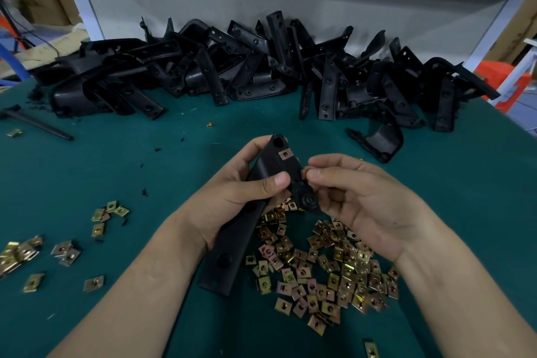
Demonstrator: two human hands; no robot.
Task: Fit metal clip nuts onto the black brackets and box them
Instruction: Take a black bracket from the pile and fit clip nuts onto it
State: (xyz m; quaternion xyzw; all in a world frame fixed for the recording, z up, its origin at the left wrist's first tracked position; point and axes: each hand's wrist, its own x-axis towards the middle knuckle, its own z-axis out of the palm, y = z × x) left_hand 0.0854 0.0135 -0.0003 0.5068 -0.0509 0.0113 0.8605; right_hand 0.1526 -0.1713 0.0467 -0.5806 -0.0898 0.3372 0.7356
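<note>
Matt black plastic bracket [232, 235], shiny brass-toned metal clip nuts [322, 270], and dull green table [87, 171] covering.

Black brackets [247, 67] heap on a teal mat [87, 168] strewn with brass-gold clip nuts [325, 270].

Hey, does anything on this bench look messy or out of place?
Slightly: black flakes litter the green mat, and stray clip nuts lie apart from the main pile, one near the bracket heap, another at the near edge.
</note>
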